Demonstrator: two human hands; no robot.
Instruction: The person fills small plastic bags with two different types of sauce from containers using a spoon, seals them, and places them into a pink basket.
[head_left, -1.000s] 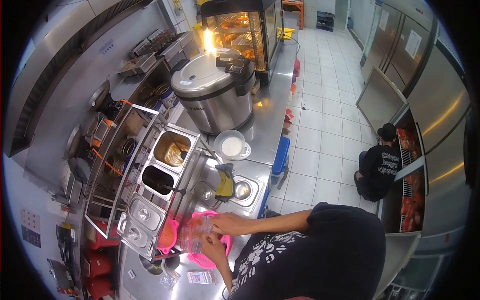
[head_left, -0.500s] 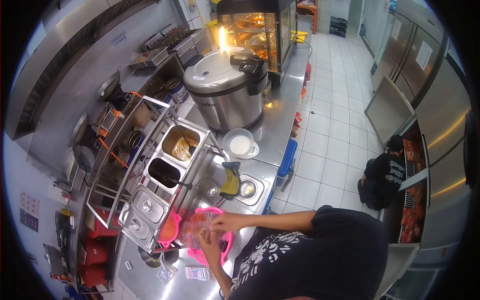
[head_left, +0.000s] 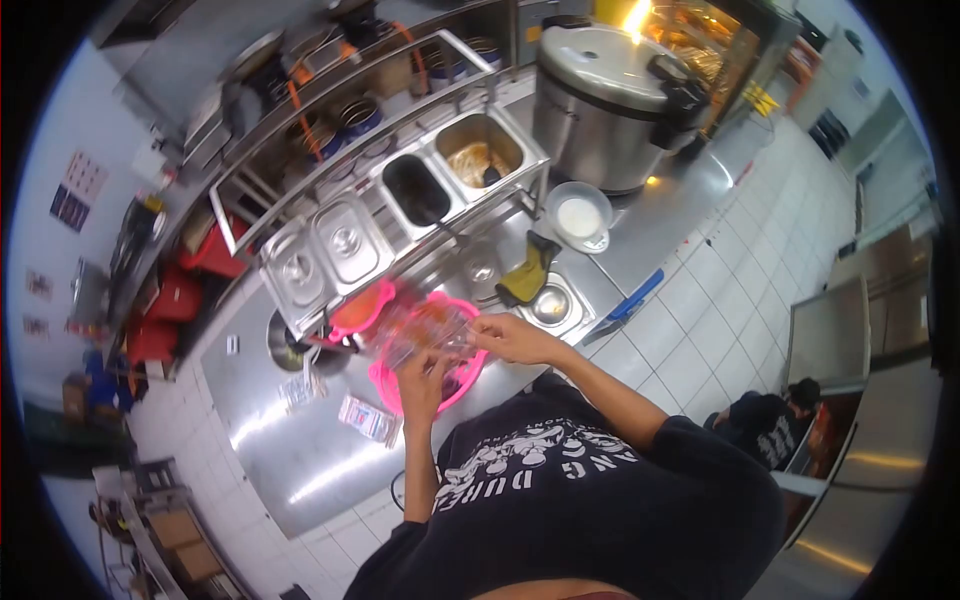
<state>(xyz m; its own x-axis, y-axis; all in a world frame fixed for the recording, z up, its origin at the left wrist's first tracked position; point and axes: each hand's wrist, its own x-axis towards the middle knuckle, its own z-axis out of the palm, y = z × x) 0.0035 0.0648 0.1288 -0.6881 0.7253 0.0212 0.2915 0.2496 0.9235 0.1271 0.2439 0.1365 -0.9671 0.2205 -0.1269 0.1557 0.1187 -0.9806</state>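
Observation:
Above a pink basket (head_left: 468,378), my left hand (head_left: 422,375) pinches the near edge of a clear plastic bag (head_left: 405,338). My right hand (head_left: 508,338) grips the bag's right side. Something orange-red shows through or behind the plastic; blur keeps me from telling which. Another pink basket (head_left: 345,322), with orange contents, is just beyond to the left. A printed packet (head_left: 368,420) lies on the steel counter close to my left wrist, and a smaller clear packet (head_left: 302,388) is farther left.
A raised rack holds steel pans (head_left: 465,150), some lidded. Behind it to the right stand a large cooker (head_left: 600,110) and a bowl of white contents (head_left: 580,218). A yellow-and-black glove (head_left: 528,270) lies near a round steel lid (head_left: 552,303). A co-worker (head_left: 765,425) crouches by an open fridge.
My view has swung, so the counter sits differently in frame. My hands have moved apart, and the bag now stretches between them. The co-worker still crouches at the fridge.

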